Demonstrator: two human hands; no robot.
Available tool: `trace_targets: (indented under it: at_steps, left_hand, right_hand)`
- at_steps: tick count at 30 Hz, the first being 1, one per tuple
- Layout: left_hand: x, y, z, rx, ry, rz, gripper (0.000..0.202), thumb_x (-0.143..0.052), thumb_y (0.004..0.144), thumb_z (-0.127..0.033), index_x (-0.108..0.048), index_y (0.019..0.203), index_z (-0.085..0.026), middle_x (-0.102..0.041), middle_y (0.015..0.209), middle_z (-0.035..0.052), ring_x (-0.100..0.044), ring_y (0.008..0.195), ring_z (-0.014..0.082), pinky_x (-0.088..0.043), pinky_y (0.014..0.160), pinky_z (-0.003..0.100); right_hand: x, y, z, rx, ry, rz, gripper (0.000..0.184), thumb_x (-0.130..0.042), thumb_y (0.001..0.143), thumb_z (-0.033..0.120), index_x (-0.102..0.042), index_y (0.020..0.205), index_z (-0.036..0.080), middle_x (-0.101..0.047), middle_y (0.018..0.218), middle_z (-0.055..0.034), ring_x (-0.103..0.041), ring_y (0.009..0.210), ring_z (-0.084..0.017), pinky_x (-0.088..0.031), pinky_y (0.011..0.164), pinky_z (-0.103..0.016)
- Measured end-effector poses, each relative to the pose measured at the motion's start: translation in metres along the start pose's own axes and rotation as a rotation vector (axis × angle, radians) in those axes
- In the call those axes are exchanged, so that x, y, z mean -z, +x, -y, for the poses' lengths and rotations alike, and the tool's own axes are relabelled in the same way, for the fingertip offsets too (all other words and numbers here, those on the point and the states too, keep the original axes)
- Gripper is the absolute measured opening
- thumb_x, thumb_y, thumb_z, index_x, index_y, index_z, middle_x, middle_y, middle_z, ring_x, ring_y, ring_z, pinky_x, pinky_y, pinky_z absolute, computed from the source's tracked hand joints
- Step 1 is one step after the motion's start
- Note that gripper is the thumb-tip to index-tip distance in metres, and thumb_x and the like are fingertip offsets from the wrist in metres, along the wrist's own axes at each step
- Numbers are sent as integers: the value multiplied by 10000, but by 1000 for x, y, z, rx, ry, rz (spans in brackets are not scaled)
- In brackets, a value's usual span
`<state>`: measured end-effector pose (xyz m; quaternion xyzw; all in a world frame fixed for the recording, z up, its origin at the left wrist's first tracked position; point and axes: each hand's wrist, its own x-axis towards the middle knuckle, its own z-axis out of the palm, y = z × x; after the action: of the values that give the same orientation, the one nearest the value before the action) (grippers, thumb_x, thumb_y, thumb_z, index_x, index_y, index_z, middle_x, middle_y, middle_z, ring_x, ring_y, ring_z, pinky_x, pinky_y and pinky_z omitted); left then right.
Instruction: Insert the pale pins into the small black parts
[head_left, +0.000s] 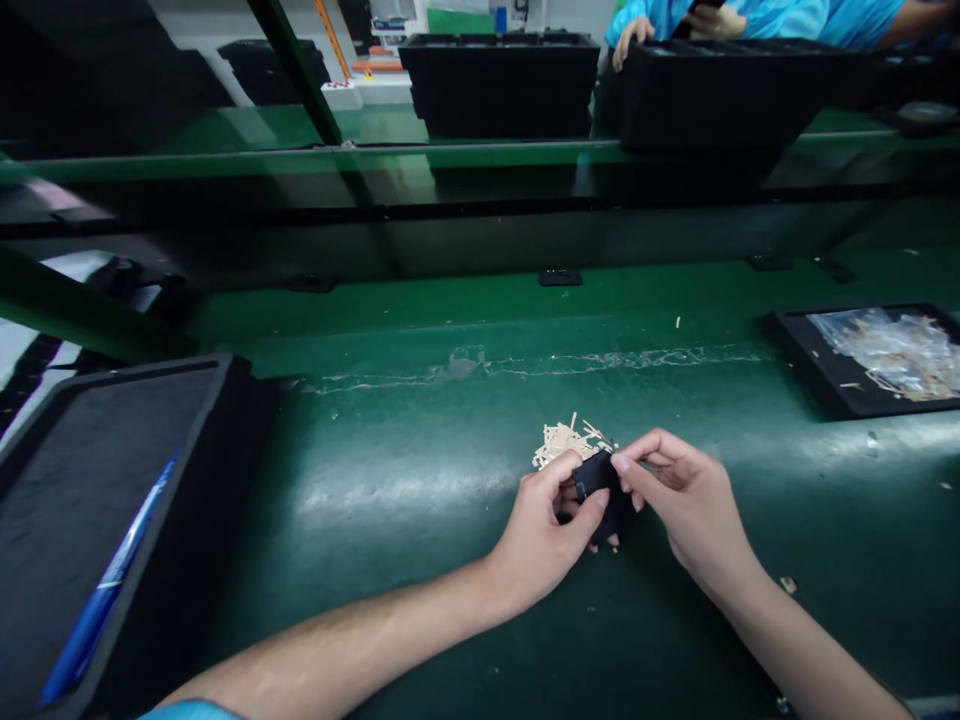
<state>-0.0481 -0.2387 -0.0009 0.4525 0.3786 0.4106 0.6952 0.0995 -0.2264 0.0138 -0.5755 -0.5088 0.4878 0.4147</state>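
A small black piece (598,482), pinched, partly hidden.

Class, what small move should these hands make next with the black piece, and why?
Probably lift the black piece slightly clear of the pale slivers, because the left hand and right hand both pinch it right beside that loose pile.

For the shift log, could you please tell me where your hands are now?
Left hand, right hand both on small black piece; pale splintery scraps heaped just beyond.

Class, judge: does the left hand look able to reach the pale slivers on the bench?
Probably yes: the left hand lies against the pale slivers, nothing between, though its fingers hold the black piece.
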Motion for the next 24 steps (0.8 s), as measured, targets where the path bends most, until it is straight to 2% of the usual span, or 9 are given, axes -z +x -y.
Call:
trace_targets:
  at_steps: [5,10,20,24]
  left_hand:
    - [1,0,1,-11,-5,18,74,-508,848,-220,-477,834,-154,-542,695,-10,-595,569,112,-465,492,201]
    - [1,-2,3,-18,-12,24,75,-505,857,-233,-489,866,-161,-539,730,-6,-592,590,113,-466,491,202]
    - [3,1,6,-24,-103,29,143,-522,859,-282,-472,874,-149,-546,684,0,-600,575,125,-442,461,191]
    - [5,4,7,-46,-157,66,202,-498,875,-313,-470,975,-140,-581,729,24,-602,540,119,-419,419,178]
  right_hand:
    - [-1,-1,2,24,-24,-11,181,-642,772,316,-561,690,177,-545,571,32,-475,449,-68,-382,400,-170]
    - [-2,-3,6,52,-92,-19,183,-630,776,328,-565,693,178,-551,575,28,-482,436,-73,-381,391,-175]
    - [0,-3,7,106,-259,-75,167,-619,785,338,-621,719,185,-621,705,-2,-490,461,-82,-381,434,-202]
    - [2,1,6,73,-156,-33,190,-593,808,376,-623,866,197,-623,736,-15,-538,573,-116,-411,483,-203]
